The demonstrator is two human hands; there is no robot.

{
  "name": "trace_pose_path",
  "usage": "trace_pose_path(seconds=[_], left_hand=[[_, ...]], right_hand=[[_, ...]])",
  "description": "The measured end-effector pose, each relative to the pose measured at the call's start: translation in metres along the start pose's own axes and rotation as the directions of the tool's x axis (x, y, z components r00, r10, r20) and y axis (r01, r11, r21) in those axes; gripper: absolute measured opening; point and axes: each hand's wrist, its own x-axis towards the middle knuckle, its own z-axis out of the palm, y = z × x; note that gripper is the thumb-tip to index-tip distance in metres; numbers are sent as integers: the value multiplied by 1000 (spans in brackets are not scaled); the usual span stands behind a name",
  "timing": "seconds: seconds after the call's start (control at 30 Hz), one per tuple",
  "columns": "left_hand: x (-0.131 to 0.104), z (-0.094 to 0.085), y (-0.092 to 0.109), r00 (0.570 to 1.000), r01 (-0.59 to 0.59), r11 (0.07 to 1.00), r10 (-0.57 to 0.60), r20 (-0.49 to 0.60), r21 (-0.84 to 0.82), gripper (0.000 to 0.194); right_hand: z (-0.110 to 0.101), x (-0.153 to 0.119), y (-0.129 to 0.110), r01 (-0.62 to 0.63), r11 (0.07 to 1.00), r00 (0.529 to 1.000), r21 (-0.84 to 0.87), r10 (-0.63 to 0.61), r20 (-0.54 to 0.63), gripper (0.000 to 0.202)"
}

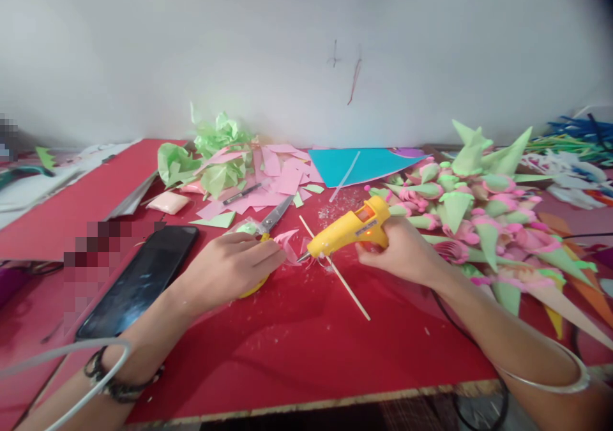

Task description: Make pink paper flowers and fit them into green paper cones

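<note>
White cable [96, 386] loops over the left forearm [158, 319] at the desk's [335, 367] front left; the left hand [242, 262] lies over the scissors [278, 215], fingers bent close together, though whether they pinch anything is unclear. Wrapped around the glue gun [342, 230], the right hand [400, 249] points its tip at a seemingly unfinished pink piece [288, 244] near the desk's middle. Many shaped paper flowers [498, 226] crowd the right side, flat pink scraps [282, 179] lie toward the back edge, and how much work is left does not show.

phone [138, 284] on table [297, 361] at left, paper flowers [479, 220] at right, scissors [275, 217] between, wall [268, 54] behind
</note>
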Motion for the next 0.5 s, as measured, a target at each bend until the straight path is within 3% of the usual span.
trace_pose_path(seconds=[0.5], left_hand=[[-3, 2, 1, 1000, -17, 999, 17, -26, -34, 26]], right_hand=[[1, 1, 1, -13, 1000, 1000, -18, 13, -2, 12]])
